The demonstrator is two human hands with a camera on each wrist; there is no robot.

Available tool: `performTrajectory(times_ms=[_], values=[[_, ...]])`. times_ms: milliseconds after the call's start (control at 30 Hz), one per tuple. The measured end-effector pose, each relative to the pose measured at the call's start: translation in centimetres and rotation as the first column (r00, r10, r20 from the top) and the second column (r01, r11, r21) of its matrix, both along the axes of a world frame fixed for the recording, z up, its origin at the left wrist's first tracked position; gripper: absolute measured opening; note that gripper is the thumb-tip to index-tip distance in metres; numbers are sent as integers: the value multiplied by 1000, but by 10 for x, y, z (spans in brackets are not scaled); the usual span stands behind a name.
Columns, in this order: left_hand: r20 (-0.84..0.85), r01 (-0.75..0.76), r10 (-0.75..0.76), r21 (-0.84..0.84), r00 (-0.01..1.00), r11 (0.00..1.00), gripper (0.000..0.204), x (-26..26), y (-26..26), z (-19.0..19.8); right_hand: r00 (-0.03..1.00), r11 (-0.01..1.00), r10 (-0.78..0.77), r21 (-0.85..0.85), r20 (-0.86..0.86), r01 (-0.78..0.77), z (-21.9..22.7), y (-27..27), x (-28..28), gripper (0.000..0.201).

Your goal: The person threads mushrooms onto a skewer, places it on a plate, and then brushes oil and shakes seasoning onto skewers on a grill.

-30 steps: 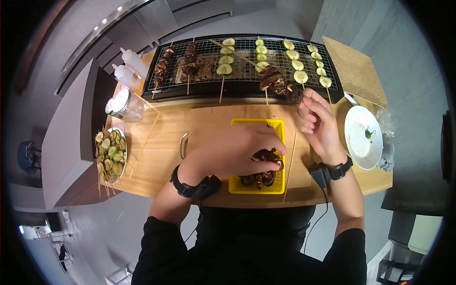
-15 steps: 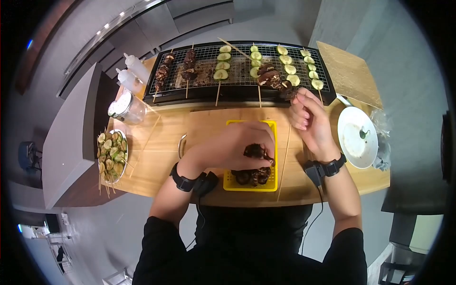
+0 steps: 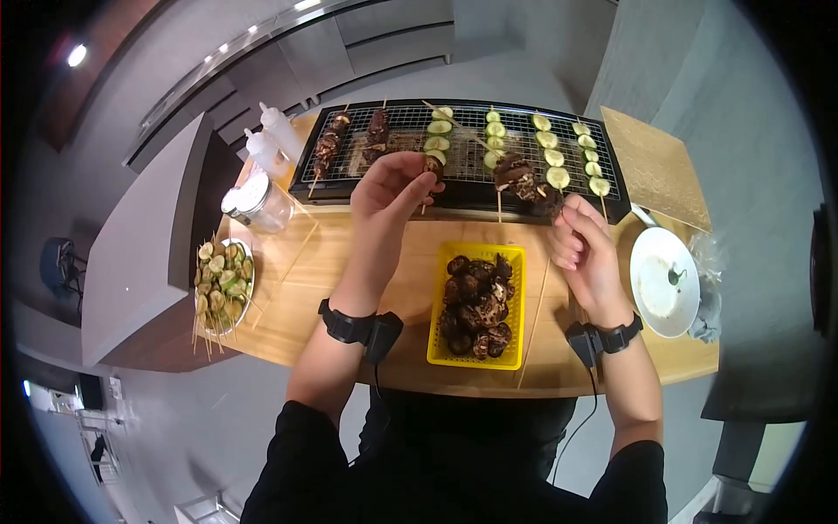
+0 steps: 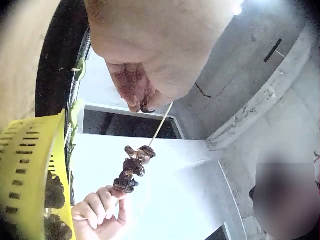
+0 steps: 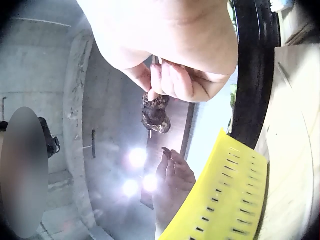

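My right hand [image 3: 589,249] grips the lower end of a skewer threaded with dark mushrooms [image 3: 521,179], its bare tip pointing up and left over the grill. Between the thumb and fingers of my left hand [image 3: 384,196] is a single dark mushroom [image 3: 433,164], raised near the grill's front edge and apart from the skewer's tip. In the left wrist view the skewered mushrooms [image 4: 132,167] sit bunched just above the right hand's fingers. Below and between both hands stands a yellow slotted basket [image 3: 433,336] of loose dark mushrooms [image 3: 476,306].
A black grill [image 3: 463,194] carries skewers of cucumber slices [image 3: 554,158] and mushrooms [image 3: 329,144]. At left are squeeze bottles [image 3: 266,153], a jar [image 3: 266,205] and a plate of skewered slices [image 3: 224,284]. A white pan [image 3: 650,297] lies right. One bare skewer [image 3: 535,323] lies beside the basket.
My left hand has lifted out of the yellow basket with a mushroom and moved up and left toward the grill. The right hand keeps its hold on the skewer, nearly in place.
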State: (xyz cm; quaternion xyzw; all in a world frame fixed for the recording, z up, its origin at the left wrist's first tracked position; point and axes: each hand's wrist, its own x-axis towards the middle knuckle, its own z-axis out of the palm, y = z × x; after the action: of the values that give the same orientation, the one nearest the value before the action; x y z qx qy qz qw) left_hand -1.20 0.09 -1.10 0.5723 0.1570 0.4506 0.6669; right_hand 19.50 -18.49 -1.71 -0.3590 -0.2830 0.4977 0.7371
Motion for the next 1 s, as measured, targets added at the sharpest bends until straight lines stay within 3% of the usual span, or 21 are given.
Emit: performTrajectory(times_ms=[233, 633, 1000], values=[[70, -67, 65, 38, 995, 997, 26, -2, 8, -8, 998, 1000, 6, -6, 58, -6, 6, -4, -6, 13], [206, -67, 109, -198, 972, 978, 24, -2, 21, -22, 985, 987, 18, -160, 172, 10, -2, 1, -9, 15], [222, -98, 129, -147, 966, 984, 24, 0, 22, -25, 970, 981, 19, -190, 242, 28, -2, 2, -8, 15]])
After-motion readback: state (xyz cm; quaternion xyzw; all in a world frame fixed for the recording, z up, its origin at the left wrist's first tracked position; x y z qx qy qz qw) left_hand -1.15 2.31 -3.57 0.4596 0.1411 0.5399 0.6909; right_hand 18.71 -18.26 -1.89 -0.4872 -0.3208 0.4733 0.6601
